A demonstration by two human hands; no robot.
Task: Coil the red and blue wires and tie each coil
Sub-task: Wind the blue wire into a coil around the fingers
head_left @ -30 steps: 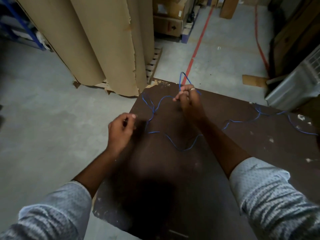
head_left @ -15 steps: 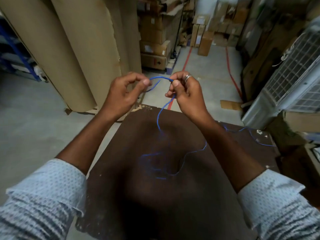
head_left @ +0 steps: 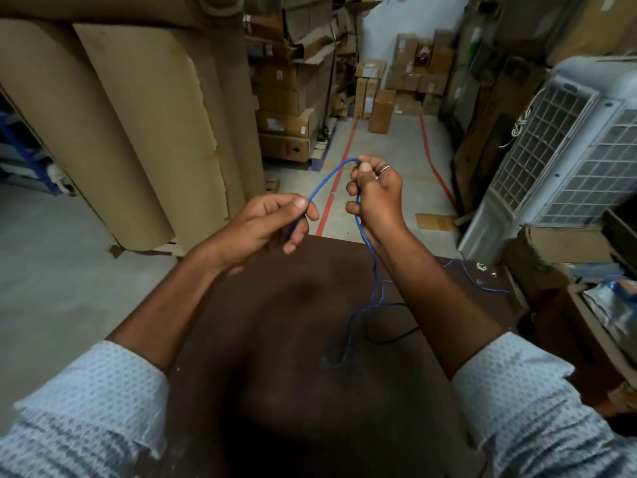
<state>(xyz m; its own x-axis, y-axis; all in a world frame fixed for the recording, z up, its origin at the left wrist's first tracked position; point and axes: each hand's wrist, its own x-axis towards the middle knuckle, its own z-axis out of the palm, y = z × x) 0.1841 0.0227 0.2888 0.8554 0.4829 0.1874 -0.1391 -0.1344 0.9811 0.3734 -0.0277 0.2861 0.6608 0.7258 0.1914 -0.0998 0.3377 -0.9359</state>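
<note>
Both hands up over the brown table (head_left: 262, 339), each on the blue wire (head_left: 327, 179). Left hand (head_left: 269, 222) pinches it between thumb and forefinger, other fingers curled. Right hand (head_left: 375, 191) grips it in a closed fist. Short arc of wire spans between them; the rest hangs from the right hand to a loose tangle on the table

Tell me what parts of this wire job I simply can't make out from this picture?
- Head view: the blue wire vanishes inside the left hand and right hand; its end is hidden.
- Its slack on the dark table blurs into shadow, so any coil is unreadable.
- No red wire is identifiable.
</note>
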